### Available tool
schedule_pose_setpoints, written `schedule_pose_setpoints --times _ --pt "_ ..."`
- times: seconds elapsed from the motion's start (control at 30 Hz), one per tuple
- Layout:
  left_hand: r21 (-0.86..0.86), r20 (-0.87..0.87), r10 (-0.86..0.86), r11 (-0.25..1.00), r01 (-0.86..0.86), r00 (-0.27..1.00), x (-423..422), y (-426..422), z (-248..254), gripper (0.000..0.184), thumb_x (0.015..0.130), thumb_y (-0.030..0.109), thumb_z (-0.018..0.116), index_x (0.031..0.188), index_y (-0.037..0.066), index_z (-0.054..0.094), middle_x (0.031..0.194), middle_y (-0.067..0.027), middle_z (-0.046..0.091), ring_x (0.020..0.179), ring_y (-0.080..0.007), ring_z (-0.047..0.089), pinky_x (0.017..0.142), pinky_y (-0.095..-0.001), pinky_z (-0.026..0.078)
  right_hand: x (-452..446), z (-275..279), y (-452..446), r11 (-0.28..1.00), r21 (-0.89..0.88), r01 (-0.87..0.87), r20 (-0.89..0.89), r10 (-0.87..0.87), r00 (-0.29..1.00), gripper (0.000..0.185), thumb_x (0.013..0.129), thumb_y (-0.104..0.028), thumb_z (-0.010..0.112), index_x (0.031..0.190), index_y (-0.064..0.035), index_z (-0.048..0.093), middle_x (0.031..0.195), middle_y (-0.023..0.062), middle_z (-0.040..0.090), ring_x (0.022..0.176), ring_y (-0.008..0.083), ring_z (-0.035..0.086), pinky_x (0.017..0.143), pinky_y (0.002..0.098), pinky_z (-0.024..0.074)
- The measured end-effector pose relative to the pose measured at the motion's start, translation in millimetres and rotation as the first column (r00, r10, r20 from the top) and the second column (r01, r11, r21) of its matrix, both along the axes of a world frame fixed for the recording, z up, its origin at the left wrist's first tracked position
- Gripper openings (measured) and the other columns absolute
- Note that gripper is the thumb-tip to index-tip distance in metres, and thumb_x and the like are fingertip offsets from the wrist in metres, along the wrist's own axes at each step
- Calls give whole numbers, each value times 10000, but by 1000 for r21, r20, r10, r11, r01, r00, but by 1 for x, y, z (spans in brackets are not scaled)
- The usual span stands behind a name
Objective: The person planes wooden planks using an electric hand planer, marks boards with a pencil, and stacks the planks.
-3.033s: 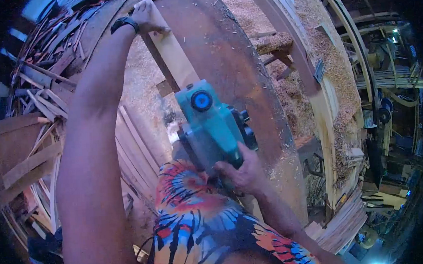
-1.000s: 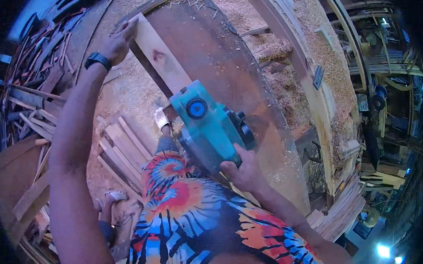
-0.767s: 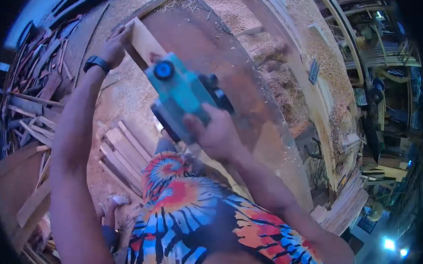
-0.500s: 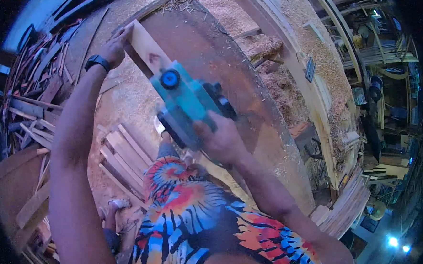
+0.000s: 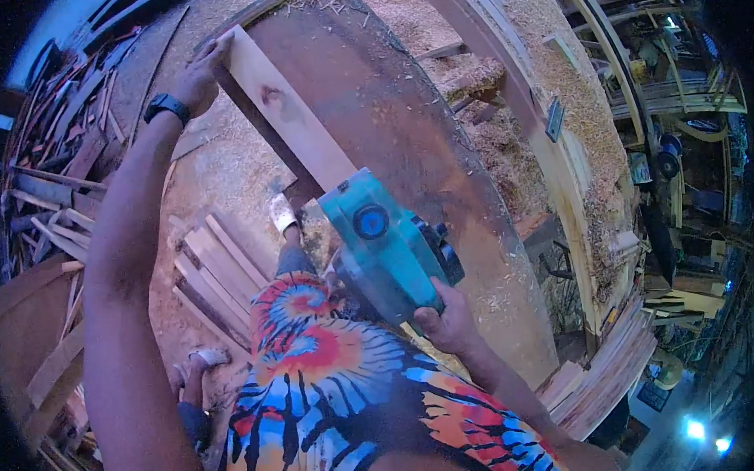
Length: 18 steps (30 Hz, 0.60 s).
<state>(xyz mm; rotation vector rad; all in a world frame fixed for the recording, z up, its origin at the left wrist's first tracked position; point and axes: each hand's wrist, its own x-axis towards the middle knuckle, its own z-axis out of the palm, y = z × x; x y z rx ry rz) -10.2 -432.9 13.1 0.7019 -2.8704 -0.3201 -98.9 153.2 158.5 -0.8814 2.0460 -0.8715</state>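
A teal electric planer (image 5: pixel 395 247) rests on a pale wooden board (image 5: pixel 289 112) with a dark knot in it. My right hand (image 5: pixel 448 320) is closed around the rear of the planer, its thumb on top. At the board's far end my left hand (image 5: pixel 197 81), with a dark watch on the wrist, grips the edge; its fingertips are partly hidden. The board lies along the near edge of a brown worktable (image 5: pixel 379 107). Under the planer, the near part of the board is mostly hidden.
Sawn strips (image 5: pixel 212 265) lie on the ground at left, near another person's foot (image 5: pixel 209 358). A heap of scrap wood (image 5: pixel 72 115) stands far left. Beyond the table are shavings (image 5: pixel 496 144), a long beam (image 5: pixel 552 167) and stacked boards (image 5: pixel 607 385).
My right hand has drawn the planer back along the board toward my body, baring more of the planed face. My left hand stays at the far end.
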Motion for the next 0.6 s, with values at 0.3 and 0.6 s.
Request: schedule_pose_setpoints --times 0.3,0.6 --pt "62 -33 38 997 -36 999 1 7 2 898 780 -99 409 1578 276 242 1594 -158 312 1473 -344 297 1170 -611 217 -11 15 -56 999 -45 -31 24 32 999 605 870 -581 664 948 15 598 786 221 610 764 424 646 684 461 494" --pt "62 -46 48 997 -45 998 3 18 1 823 831 -151 415 1568 192 287 1588 -161 323 1468 -358 299 1206 -515 199 -17 19 -137 997 -60 -44 23 45 999 638 886 -629 621 940 6 597 773 215 637 756 366 687 668 440 507"
